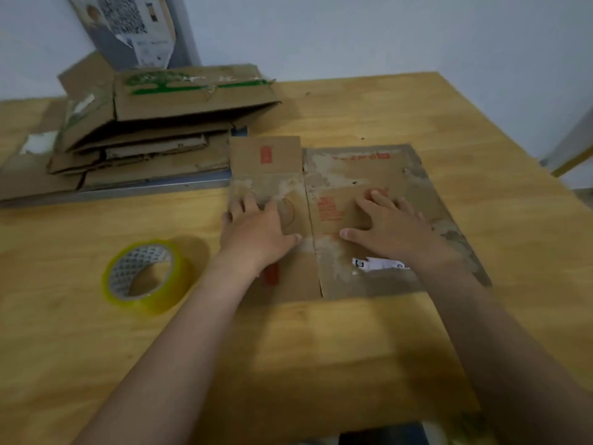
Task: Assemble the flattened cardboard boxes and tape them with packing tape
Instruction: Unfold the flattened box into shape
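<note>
Here the flattened box point(353, 175) lies flat on the tabletop point(353, 101), straight ahead of the person, and both hands sit on top of it. A fold crease runs across the box from its near edge to its far edge, and the hands are on either side of that crease. The left hand point(256, 229) presses the narrower left panel, with its outer fingers reaching the box's left edge. The right hand point(391, 226) presses the wider right panel, nearer the middle of the box. Neither grip holds anything: on both hands the fingers are spread and flat against the cardboard, with nothing pinched.

The box is not yet opened, so raising it probably depends on that crease. One grip would need to catch a free outer edge while the other holds its panel down. The left hand looks closer to such an edge.

The tape roll point(175, 277) lies on its side to the left of the box, near it but not touching, on the left hand's side. A stack of flattened boxes point(154, 130) sits behind and to the left of the box, just beside its far left corner.
</note>
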The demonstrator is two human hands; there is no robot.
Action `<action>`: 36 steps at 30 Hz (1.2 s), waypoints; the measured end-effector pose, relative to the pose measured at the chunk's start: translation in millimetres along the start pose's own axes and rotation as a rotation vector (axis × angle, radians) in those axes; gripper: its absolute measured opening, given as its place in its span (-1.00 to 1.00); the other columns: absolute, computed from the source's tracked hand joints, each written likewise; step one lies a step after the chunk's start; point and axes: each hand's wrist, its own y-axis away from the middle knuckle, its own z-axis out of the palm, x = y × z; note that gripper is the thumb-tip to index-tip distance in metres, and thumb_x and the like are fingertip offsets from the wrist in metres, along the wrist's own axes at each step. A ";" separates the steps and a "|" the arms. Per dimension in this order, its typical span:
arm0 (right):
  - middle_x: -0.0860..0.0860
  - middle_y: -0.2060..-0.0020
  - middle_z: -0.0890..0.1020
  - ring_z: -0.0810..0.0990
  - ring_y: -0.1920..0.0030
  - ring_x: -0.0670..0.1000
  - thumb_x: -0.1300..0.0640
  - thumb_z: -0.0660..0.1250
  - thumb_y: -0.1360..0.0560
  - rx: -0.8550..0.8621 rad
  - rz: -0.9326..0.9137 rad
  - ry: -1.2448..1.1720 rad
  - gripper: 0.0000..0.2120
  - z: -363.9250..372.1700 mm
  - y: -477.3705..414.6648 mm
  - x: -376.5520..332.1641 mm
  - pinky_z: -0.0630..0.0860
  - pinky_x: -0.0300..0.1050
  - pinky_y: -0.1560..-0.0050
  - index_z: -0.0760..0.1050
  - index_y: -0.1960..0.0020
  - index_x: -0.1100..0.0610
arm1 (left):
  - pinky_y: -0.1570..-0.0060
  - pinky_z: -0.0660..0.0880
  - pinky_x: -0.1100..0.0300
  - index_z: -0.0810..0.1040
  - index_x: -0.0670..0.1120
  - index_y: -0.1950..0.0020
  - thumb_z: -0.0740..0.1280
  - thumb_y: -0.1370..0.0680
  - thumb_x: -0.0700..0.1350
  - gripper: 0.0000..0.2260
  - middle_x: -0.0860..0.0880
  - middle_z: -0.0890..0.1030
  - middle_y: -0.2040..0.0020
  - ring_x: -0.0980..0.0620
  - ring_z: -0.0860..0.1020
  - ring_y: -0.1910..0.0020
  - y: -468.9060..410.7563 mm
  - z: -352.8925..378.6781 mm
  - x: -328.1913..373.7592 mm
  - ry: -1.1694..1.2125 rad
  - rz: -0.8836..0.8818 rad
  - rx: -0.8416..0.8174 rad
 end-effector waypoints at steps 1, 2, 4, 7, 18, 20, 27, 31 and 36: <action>-0.08 -0.65 0.01 -0.04 -0.62 0.24 -0.46 0.17 -0.51 -0.015 -0.012 -0.002 -0.20 0.6 -2.2 -5.4 0.02 0.39 -0.54 0.07 -0.63 -0.16 | -0.58 0.02 -0.25 0.20 0.04 -0.63 0.30 -0.57 0.31 -0.28 -0.14 0.01 -0.67 -0.24 -0.04 -0.64 -4.9 -0.7 0.2 0.007 0.004 -0.027; -0.06 -0.65 0.03 -0.02 -0.62 0.24 -0.43 0.18 -0.53 -0.030 -0.024 -0.010 -0.23 3.5 -2.2 -9.3 0.05 0.38 -0.54 0.10 -0.63 -0.14 | -0.58 0.01 -0.25 0.22 0.04 -0.62 0.31 -0.58 0.29 -0.30 -0.12 0.01 -0.68 -0.22 -0.03 -0.64 -5.4 -0.3 -0.2 0.022 0.010 -0.047; -0.06 -0.65 0.04 0.00 -0.62 0.23 -0.39 0.19 -0.55 -0.023 -0.047 -0.018 -0.28 9.1 20.7 -14.6 0.08 0.37 -0.54 0.11 -0.62 -0.15 | -0.59 0.03 -0.22 0.22 0.06 -0.63 0.36 -0.56 0.25 -0.30 -0.08 -0.03 -0.69 -0.18 -0.04 -0.65 18.8 1.4 -4.2 0.093 0.024 -0.038; -0.07 -0.65 0.06 0.02 -0.61 0.22 -0.37 0.18 -0.56 -0.002 -0.072 -0.014 -0.30 9.7 53.0 -20.9 0.10 0.36 -0.51 0.10 -0.61 -0.16 | -0.58 0.10 -0.21 0.24 0.12 -0.63 0.44 -0.53 0.21 -0.28 -0.01 -0.05 -0.68 -0.20 -0.03 -0.64 59.7 -0.3 -12.2 0.168 0.050 0.026; -0.06 -0.62 0.17 0.12 -0.59 0.20 -0.28 0.37 -0.50 -0.013 -0.142 -0.101 -0.26 4.9 102.2 -27.9 0.12 0.28 -0.54 0.18 -0.60 -0.22 | -0.47 0.25 -0.03 0.32 0.03 -0.57 0.56 -0.43 0.15 -0.21 -0.04 0.27 -0.53 -0.13 0.17 -0.55 101.8 3.5 -40.6 0.114 0.114 0.067; -0.04 -0.63 0.16 0.12 -0.59 0.20 -0.26 0.42 -0.48 -0.012 -0.165 -0.095 -0.24 4.0 104.1 -24.2 0.13 0.28 -0.53 0.19 -0.59 -0.23 | -0.51 0.20 0.00 0.32 0.03 -0.58 0.58 -0.40 0.15 -0.18 0.00 0.26 -0.56 -0.08 0.13 -0.58 95.9 7.7 -36.0 0.099 0.168 0.074; -0.09 -0.61 0.19 0.11 -0.58 0.15 -0.19 0.51 -0.43 -0.003 -0.175 -0.117 -0.22 1.0 101.3 -12.9 0.16 0.30 -0.51 0.22 -0.55 -0.33 | -0.36 0.48 0.02 0.46 0.07 -0.51 0.62 -0.34 0.16 -0.23 0.06 0.38 -0.51 0.02 0.42 -0.43 68.6 7.8 -33.0 0.096 0.269 0.014; -0.09 -0.60 0.23 0.12 -0.58 0.16 -0.21 0.51 -0.43 -0.010 -0.158 -0.107 -0.26 -3.6 96.9 -8.5 0.22 0.31 -0.49 0.27 -0.52 -0.30 | -0.12 0.55 0.12 0.61 0.21 -0.33 0.50 -0.45 0.28 -0.52 0.16 0.62 -0.29 0.11 0.57 -0.20 61.5 -2.6 -36.6 0.083 0.322 0.070; -0.11 -0.46 0.44 0.29 -0.50 0.15 -0.14 0.52 -0.42 0.056 -0.170 -0.197 -0.33 -11.9 98.6 -6.1 0.35 0.23 -0.42 0.35 -0.47 -0.31 | 0.09 0.50 0.07 0.63 0.29 -0.26 0.24 -0.63 0.28 -0.72 0.13 0.70 -0.12 -0.02 0.62 -0.08 70.2 -7.2 -26.7 -0.110 0.376 0.403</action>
